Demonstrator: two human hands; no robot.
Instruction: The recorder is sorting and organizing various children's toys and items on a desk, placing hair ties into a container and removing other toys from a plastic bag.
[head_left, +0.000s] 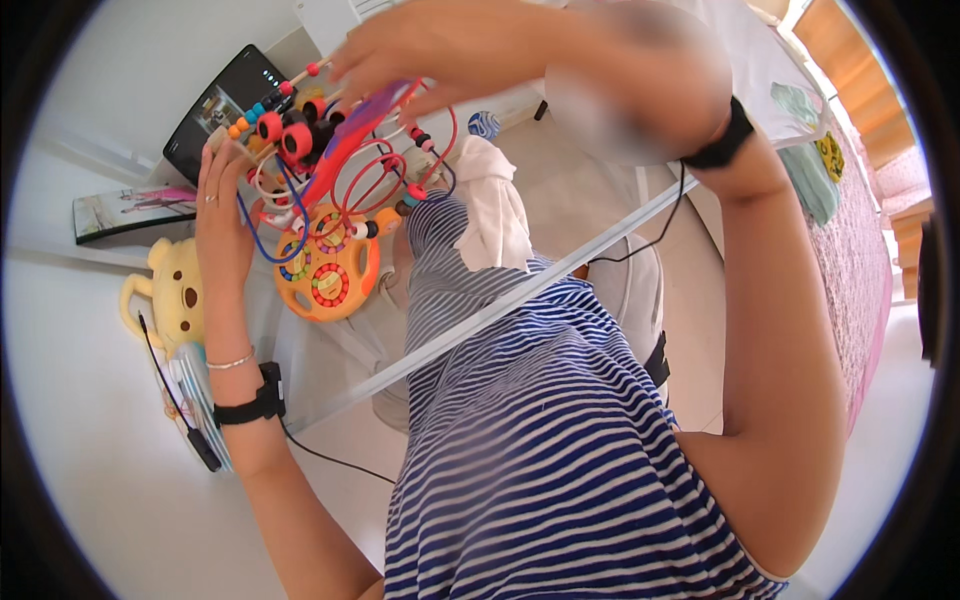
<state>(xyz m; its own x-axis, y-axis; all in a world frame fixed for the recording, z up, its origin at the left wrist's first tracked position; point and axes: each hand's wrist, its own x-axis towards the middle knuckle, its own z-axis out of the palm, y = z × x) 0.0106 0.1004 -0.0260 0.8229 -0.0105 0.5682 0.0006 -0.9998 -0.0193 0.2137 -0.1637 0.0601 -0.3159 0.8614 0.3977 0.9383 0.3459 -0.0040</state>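
Note:
My left hand (229, 202) holds the left side of a bead maze toy (326, 169), with fingertips at a wooden part. The toy has curved red, blue and white wires, coloured beads and a red and purple panel. Over its upper right side reaches my right hand (442, 60), blurred; whether its fingers grip the toy cannot be told. An orange toy (330, 281) with rings of coloured beads lies just below the maze. A white cloth (491, 202) is to the right of it, near a blue and white patterned ball (484, 125).
A straight clear tabletop edge (480, 313) crosses diagonally before me. At the left are a yellow bear plush (176, 292), a picture panel (135, 210) and a dark screen (225, 109). Black cables run from both wrist straps. A patterned bed cover (851, 262) is at the right.

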